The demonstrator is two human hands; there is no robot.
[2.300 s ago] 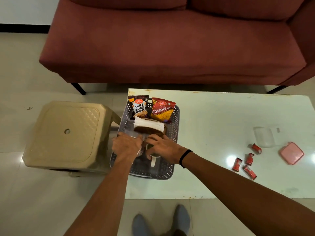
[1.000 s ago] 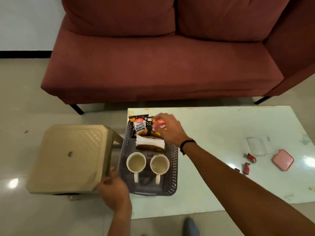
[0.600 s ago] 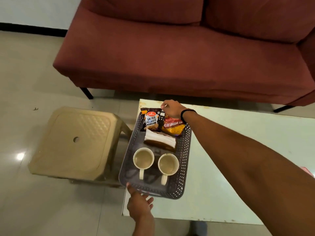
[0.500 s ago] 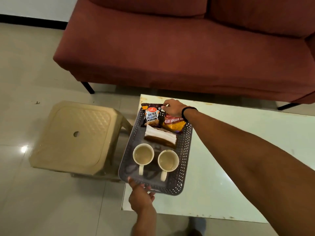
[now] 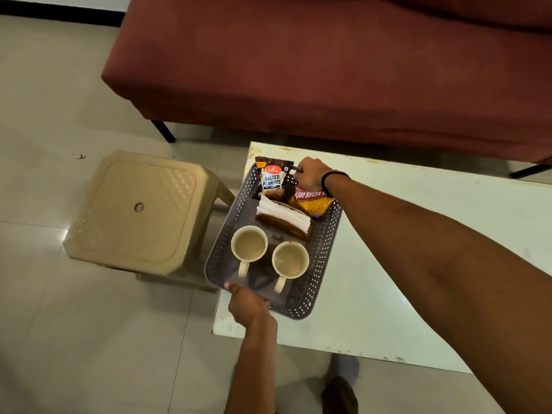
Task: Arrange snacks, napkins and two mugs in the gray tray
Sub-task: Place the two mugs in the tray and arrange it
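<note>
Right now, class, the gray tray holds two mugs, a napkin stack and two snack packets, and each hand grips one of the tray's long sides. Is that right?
Not quite. In the head view the left hand grips the near short end of the gray tray and the right hand the far short end, not the long sides. The two mugs, napkin stack and two snack packets are right.

Pale glossy tiled floor. Maroon sofa on black legs, at the far side. White worktop, edges chipped, directly before the sofa. Beige plastic stool left of the worktop.
</note>
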